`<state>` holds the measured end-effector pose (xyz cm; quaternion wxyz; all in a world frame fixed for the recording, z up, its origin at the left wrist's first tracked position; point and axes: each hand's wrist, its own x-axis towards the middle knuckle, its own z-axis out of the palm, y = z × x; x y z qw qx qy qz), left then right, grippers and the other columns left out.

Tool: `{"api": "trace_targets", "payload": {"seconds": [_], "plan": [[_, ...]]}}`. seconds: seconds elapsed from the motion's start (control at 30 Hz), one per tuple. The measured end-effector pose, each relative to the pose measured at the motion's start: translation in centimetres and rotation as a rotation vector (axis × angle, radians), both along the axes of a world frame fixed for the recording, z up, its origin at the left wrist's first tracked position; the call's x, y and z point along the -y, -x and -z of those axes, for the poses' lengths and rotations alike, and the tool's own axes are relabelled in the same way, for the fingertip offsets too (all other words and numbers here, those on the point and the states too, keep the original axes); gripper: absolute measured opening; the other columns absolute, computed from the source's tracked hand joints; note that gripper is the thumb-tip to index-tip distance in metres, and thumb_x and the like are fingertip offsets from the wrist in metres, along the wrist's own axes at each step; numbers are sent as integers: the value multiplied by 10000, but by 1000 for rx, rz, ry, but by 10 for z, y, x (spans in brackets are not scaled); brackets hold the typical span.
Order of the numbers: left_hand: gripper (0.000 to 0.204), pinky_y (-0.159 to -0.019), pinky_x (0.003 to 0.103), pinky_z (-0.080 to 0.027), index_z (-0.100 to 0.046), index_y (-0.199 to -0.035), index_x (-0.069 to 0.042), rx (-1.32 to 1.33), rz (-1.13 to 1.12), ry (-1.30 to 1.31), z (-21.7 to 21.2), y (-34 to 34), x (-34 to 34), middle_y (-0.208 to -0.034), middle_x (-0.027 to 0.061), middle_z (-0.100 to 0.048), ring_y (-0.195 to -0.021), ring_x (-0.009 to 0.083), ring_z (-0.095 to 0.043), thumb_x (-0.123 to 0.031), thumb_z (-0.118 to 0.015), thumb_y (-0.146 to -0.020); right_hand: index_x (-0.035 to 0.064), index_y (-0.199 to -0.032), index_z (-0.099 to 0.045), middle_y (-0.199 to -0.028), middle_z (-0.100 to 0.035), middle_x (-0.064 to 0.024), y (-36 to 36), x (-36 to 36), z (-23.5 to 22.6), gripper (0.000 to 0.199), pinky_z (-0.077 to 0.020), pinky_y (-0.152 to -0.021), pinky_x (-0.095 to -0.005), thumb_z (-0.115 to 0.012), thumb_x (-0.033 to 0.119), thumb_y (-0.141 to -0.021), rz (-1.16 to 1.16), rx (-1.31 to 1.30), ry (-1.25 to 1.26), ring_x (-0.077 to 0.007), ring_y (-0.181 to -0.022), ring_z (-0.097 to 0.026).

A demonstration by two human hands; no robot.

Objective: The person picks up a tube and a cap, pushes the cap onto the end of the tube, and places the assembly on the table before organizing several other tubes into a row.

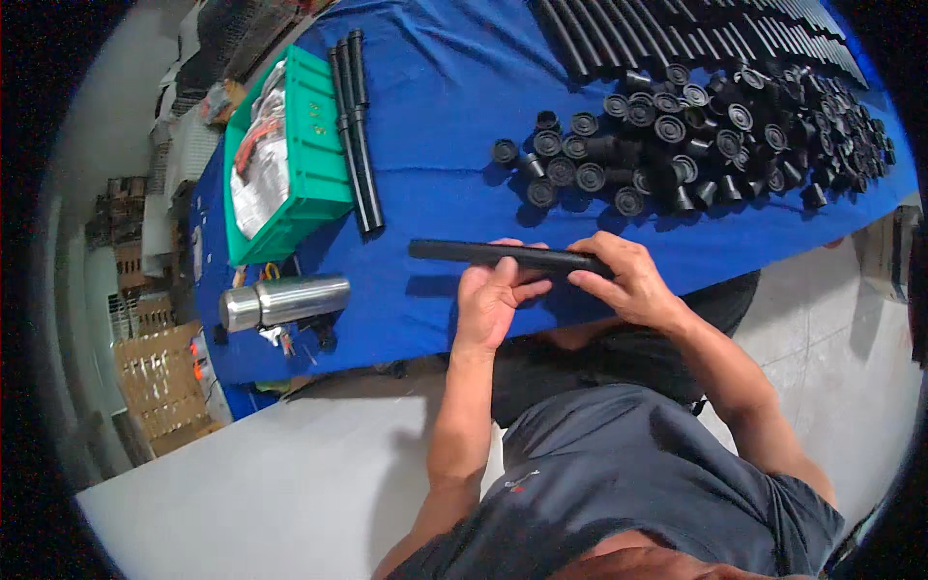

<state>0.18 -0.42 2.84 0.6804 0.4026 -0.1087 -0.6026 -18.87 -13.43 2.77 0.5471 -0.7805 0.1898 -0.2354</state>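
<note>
A black tube point(445, 250) lies crosswise in front of me, just above the near edge of the blue-covered table. My left hand point(488, 302) supports it from below around the middle, palm up, with the fingers curled about it. At the tube's right end, my right hand point(626, 278) is closed round it, thumb on the near side. That end is covered by the fingers, so whether a cap sits on it cannot be seen. Beyond my hands spreads a heap of short black round caps point(669, 129), some upright and some tipped over.
Rows of black tubes point(580, 39) lie at the far right. Several longer black tubes point(360, 159) rest beside a green crate point(319, 184) on the left. A steel flask point(302, 300) lies on its side near the table's left front, with keys point(278, 337) next to it.
</note>
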Motion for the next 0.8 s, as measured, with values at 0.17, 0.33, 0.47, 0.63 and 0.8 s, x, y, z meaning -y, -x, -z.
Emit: {"api": "trace_targets", "payload": {"seconds": [0.17, 0.33, 0.47, 0.63, 0.8], "plan": [[177, -742, 309, -562, -696, -955, 5, 829, 410, -383, -47, 2, -10, -1006, 153, -698, -887, 241, -691, -144, -730, -866, -20, -1073, -617, -914, -613, -178, 1, 4, 2, 310, -492, -752, -409, -685, 203, -870, 36, 50, 13, -356, -848, -619], [286, -865, 397, -497, -710, -1026, -81, 1918, 138, 119, -86, 0, 10, -1066, 93, -681, -1034, 292, -622, -131, -768, -750, -9, -1087, -625, -907, -605, -165, 5, 5, -1, 312, -486, -767, -403, -679, 205, -866, 1, 77, 3, -346, -860, -611], [429, -878, 385, -466, -657, -1155, -102, 2133, 438, 3, -80, -6, 7, -989, 74, -666, -989, 272, -613, -163, -762, -744, 0, -1091, -632, -947, -602, -145, 7, 5, -1, 304, -488, -781, -377, -716, 133, -830, -33, 107, -26, -318, -881, -615], [320, -834, 395, -501, -684, -1065, -70, 2028, 381, -42, -87, -27, 7, -1006, 102, -674, -932, 308, -638, -136, -746, -758, 15, -1237, -548, -1075, -596, -132, 3, -3, 1, 490, -519, -781, -346, -756, 85, -798, 141, 228, -139, -239, -943, -624], [334, -774, 391, -520, -667, -1056, 9, 2038, -77, -306, -86, -97, 38, -928, 156, -657, -841, 309, -656, -178, -746, -790, 27, -1313, -481, -1063, -622, -115, 3, -2, 4, 540, -539, -714, -320, -732, 119, -843, 109, 118, -335, -187, -844, -646]]}}
